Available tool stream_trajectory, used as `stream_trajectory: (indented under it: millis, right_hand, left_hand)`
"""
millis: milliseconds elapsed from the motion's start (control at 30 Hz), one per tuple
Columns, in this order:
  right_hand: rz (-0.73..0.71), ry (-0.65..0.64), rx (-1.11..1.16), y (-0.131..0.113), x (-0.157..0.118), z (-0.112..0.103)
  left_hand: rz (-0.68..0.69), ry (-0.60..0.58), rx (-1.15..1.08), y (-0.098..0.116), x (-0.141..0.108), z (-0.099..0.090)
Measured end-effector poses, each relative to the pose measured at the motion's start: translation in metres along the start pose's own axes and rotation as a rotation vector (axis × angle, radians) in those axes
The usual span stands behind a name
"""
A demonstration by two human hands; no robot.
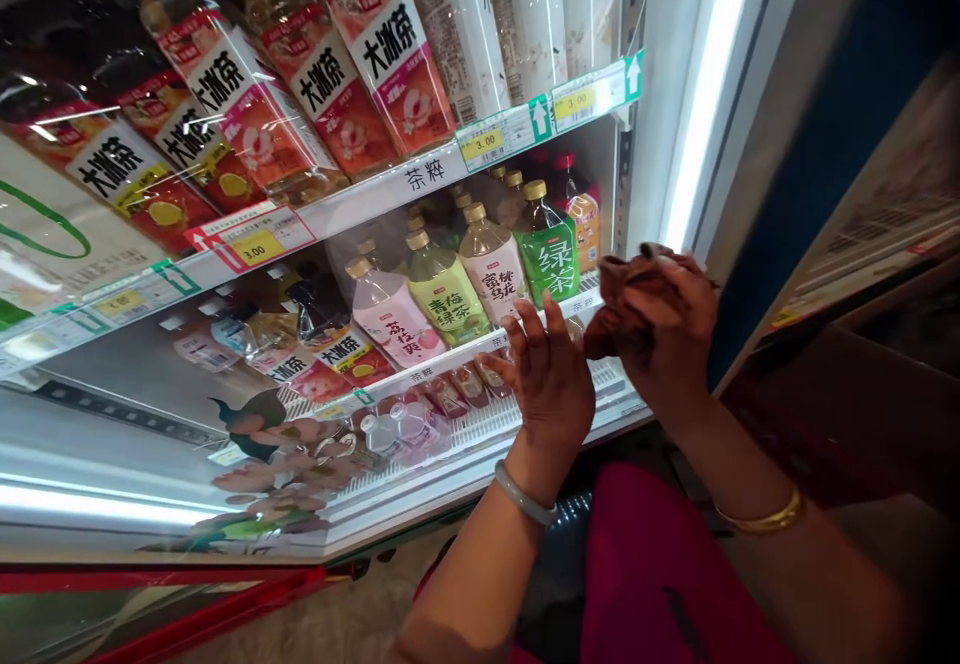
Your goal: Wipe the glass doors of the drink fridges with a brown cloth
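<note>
My right hand point(679, 339) is closed around a crumpled dark brown cloth point(626, 294), at the right side of a lit drinks cooler. Beside it, my left hand point(553, 384) is raised with its fingers apart and nothing in it. Those fingers are in front of the middle shelf's front edge; I cannot tell whether they touch anything. Just beyond them stand a green-labelled tea bottle point(551, 244) and a pale pink peach oolong bottle point(491, 269). Further left are a yellow-green-labelled bottle point(444, 294) and a pink-labelled bottle point(394, 309).
Large iced tea bottles point(394, 54) fill the upper shelf, above a price strip point(487, 144). Small bottles point(409, 429) sit on the bottom rack. A bright light tube point(709, 94) runs down the cooler's right side. A red frame edge point(225, 609) crosses the lower left.
</note>
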State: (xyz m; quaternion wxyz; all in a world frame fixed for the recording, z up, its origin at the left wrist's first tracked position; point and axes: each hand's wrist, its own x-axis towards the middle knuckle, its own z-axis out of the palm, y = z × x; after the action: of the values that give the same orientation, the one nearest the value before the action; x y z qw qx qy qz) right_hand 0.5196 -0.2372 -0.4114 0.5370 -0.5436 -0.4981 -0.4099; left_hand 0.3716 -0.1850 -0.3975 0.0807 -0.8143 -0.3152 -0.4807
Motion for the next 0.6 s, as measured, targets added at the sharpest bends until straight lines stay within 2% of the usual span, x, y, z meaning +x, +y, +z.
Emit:
stream_trajectory:
  millis: [100,167,267,333,400,500,600]
  right_hand:
    - [0.126,0.058,-0.036,-0.002,-0.021,0.001]
    - [0.118,0.035,-0.009,-0.013,-0.027,0.005]
    - [0.011,-0.021,0.04,-0.022,-0.008,0.008]
    - [-0.053,-0.026,0.033,-0.012,0.011,0.005]
    - [-0.046,0.019,0.021,0.005,0.02,0.0]
    - [0.085,0.086,0.01,0.016,0.004,-0.003]
    - [0.131,0.066,0.032,-0.003,-0.021,0.002]
  left_hand:
    - [-0.034,0.033,-0.005,0.008,0.002,0.006]
    - [-0.062,0.021,-0.026,0.01,0.001,0.01]
    - [-0.095,0.01,-0.015,0.011,0.002,0.013]
    - [-0.095,0.021,0.012,0.011,0.004,0.013]
    - [-0.099,0.019,0.014,0.011,0.006,0.012]
    - [-0.121,0.005,-0.025,0.01,0.006,0.012]
    - [-0.13,0.013,-0.057,0.008,0.006,0.015]
